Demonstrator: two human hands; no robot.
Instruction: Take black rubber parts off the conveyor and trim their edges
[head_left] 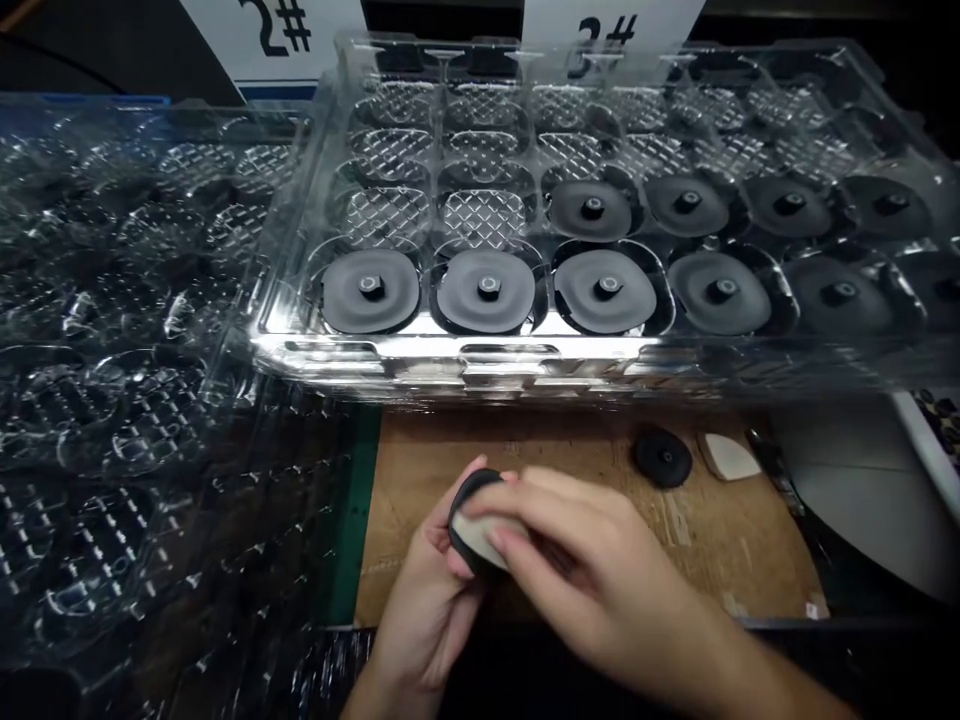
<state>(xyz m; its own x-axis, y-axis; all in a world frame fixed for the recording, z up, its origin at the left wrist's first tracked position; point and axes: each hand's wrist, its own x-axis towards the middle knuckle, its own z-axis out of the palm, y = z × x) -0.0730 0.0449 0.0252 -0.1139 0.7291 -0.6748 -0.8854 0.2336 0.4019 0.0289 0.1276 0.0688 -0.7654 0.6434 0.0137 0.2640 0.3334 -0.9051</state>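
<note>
Though under clear trays [450, 350], plywood [735, 540] beneath hands [540, 570]

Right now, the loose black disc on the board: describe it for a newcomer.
Start at the clear plastic tray, then the wooden board just below its front edge. Up and right of the person's right hand, a small black disc lies on the board. It is the only loose dark disc there, just left of a pale rounded pad.

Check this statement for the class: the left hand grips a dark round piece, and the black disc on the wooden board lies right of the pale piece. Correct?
Not quite: the black disc lies left of the pale piece, not right, as the head view shows. The left hand grips the dark round piece as stated.
</note>
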